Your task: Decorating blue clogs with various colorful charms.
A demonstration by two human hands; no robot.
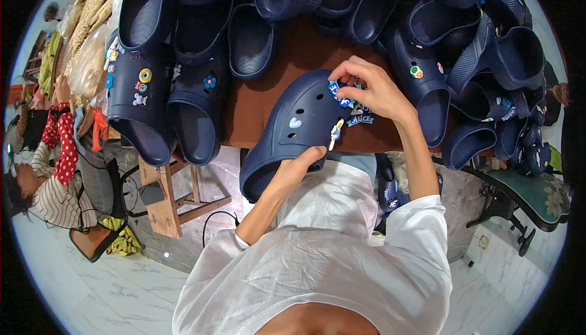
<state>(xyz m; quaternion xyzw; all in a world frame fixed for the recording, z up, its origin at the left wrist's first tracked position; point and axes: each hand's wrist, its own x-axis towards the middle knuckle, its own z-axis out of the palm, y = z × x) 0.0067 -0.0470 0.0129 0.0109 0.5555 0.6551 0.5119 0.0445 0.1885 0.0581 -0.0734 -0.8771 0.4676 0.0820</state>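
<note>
A navy foam clog (271,118) is tilted over the front edge of the brown table. My left hand (297,167) grips it at the opening, with the thumb outside and the other fingers hidden inside. My right hand (377,90) pinches a blue shoe charm (336,93) with white lettering against the clog's upper. A small pale heart charm (295,122) and a white-and-yellow figure charm (336,130) sit on the same clog. Another blue lettered charm (361,119) lies below my right fingers; whether it touches the clog I cannot tell.
Several navy clogs (145,100) with charms line the brown tabletop (305,45) at left. More clogs (516,57) are piled at right. A wooden stool (162,204) with a phone on it stands lower left. At far left sits another person in a striped top (58,198).
</note>
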